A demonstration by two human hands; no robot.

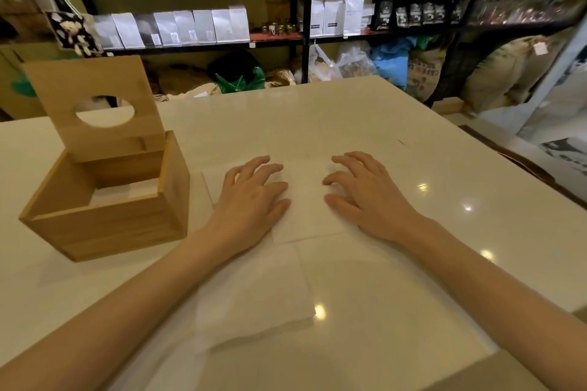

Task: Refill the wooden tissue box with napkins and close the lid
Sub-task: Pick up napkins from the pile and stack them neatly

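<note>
The wooden tissue box (104, 225) stands at the left of the table, its hinged lid (95, 105) raised upright with a round hole in it. White napkins (127, 192) lie at the bottom inside. A white napkin (305, 200) lies spread flat on the table right of the box. My left hand (251, 200) and my right hand (368, 197) rest palm down on it, fingers spread, gripping nothing. A stack of white napkins (254, 305) sits nearer to me, between my forearms.
The glossy cream table (317, 124) stretches ahead and ends in an edge at the right. Behind it stand black shelves (301, 25) with white and dark bags, and sacks on the floor.
</note>
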